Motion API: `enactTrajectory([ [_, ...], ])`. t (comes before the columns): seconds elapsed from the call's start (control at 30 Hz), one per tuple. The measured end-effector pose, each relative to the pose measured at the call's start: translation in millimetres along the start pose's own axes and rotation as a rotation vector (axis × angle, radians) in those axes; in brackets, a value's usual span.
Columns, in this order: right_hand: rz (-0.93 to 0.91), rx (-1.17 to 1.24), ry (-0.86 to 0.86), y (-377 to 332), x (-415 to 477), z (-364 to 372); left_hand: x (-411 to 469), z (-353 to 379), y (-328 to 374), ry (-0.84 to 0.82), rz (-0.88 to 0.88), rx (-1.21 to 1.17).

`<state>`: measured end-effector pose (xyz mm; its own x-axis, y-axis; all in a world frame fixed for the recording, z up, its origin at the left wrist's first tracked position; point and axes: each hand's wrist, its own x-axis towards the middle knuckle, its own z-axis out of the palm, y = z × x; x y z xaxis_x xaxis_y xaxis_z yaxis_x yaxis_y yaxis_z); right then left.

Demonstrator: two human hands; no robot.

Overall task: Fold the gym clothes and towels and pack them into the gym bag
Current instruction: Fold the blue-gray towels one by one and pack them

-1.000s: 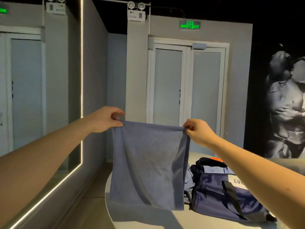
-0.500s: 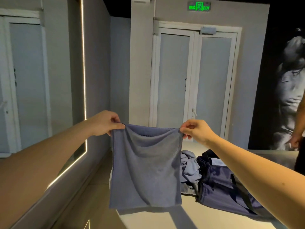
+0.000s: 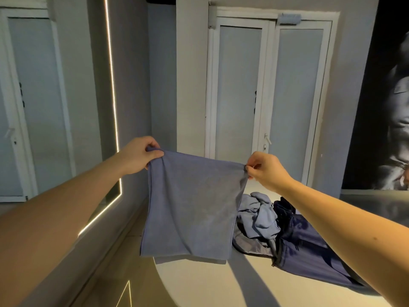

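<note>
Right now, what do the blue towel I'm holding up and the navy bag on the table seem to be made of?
The towel looks like matte terry or microfibre: a faintly napped surface that hangs in soft folds. The bag is probably thin woven nylon or polyester: smooth, slightly shiny, slumped in sharp creases.

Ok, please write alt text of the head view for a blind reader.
The left hand and right hand hold a blue towel by its top corners over a table. Behind it lie crumpled clothes and a navy gym bag.
</note>
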<state>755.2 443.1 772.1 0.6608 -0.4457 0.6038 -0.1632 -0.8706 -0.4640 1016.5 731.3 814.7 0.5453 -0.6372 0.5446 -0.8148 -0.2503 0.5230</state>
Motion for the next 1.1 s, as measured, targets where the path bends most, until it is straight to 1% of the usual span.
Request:
enactTrajectory([
  [0.1, 0.039, -0.043, 0.020, 9, 17, 14, 10, 8, -8, -0.005, -0.021, 0.039],
  [0.17, 0.088, 0.005, -0.039, 12, 28, 24, 17, 17, -16, 0.026, -0.009, 0.141],
  [0.23, 0.094, 0.004, -0.069, 14, 41, 30, 25, 24, -21, 0.072, 0.006, 0.194],
  [0.33, 0.127, -0.028, -0.004, 8, 52, 29, 35, 29, -20, 0.126, -0.010, 0.170],
  [0.43, 0.200, 0.037, 0.087, -2, 51, 20, 33, 32, -13, 0.204, -0.003, 0.146],
  [0.5, 0.220, 0.091, 0.100, -6, 42, 13, 18, 34, -7, 0.203, 0.029, 0.141],
  [0.57, 0.238, 0.150, 0.077, -3, 24, 9, -5, 38, -8, 0.141, 0.052, 0.120],
  [0.7, 0.329, 0.302, 0.008, 20, -45, 15, -80, 61, -22, -0.050, 0.001, 0.028],
  [0.83, 0.338, 0.313, -0.108, 41, -139, 35, -175, 100, -29, -0.260, -0.014, 0.039],
  [0.9, 0.358, 0.295, -0.172, 51, -181, 43, -215, 117, -34, -0.351, -0.050, 0.014],
  [1.0, 0.390, 0.278, -0.241, 61, -229, 51, -258, 133, -40, -0.428, -0.126, -0.055],
  [1.1, 0.413, 0.246, -0.292, 65, -261, 55, -288, 142, -42, -0.445, -0.143, -0.086],
])
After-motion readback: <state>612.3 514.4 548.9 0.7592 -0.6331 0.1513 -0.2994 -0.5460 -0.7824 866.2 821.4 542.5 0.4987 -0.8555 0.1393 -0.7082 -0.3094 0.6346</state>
